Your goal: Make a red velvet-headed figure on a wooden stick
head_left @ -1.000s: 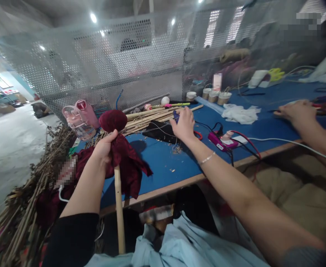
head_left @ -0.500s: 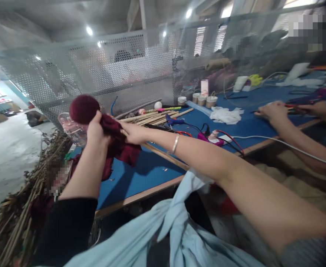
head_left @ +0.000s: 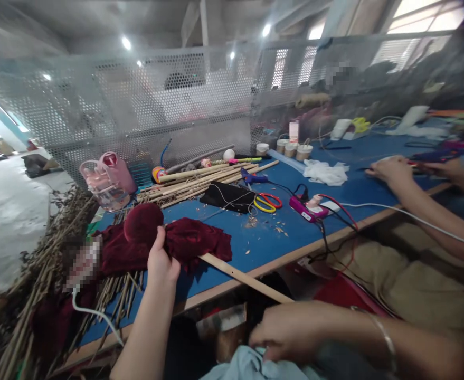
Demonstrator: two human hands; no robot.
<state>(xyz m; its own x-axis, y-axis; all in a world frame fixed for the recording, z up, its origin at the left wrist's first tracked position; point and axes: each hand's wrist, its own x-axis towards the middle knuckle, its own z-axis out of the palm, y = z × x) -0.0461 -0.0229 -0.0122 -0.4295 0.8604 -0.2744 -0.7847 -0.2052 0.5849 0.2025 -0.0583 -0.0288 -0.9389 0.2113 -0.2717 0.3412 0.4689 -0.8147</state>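
Observation:
My left hand (head_left: pixel 162 264) is closed around the neck of a round head wrapped in dark red velvety cloth (head_left: pixel 142 222), above the near-left part of the table. Loose cloth (head_left: pixel 200 241) gathers beyond my fingers, and a pale wooden stick (head_left: pixel 245 277) sticks out of it toward the lower right. Down by my lap, my right hand (head_left: pixel 287 327) is slightly blurred, its fingers curled against the light blue cloth (head_left: pixel 237 367) at my waist. Whatever its fingers grip is hidden. The stick's near end lies just above this hand; I cannot tell whether they touch.
On the blue table (head_left: pixel 211 272) are wooden sticks (head_left: pixel 200 177), black cloth (head_left: pixel 227 196), scissors (head_left: pixel 269 203), a glue gun (head_left: pixel 253 178) and a power strip (head_left: pixel 309 208). Dry stems (head_left: pixel 37 269) stand left. At right, a co-worker's hands (head_left: pixel 392 171) work; a white cable (head_left: pixel 398 208) crosses.
My right hand has left the dark red cloth and moved down to my lap. My left hand has lowered the wrapped head toward the table, and more of the stick shows.

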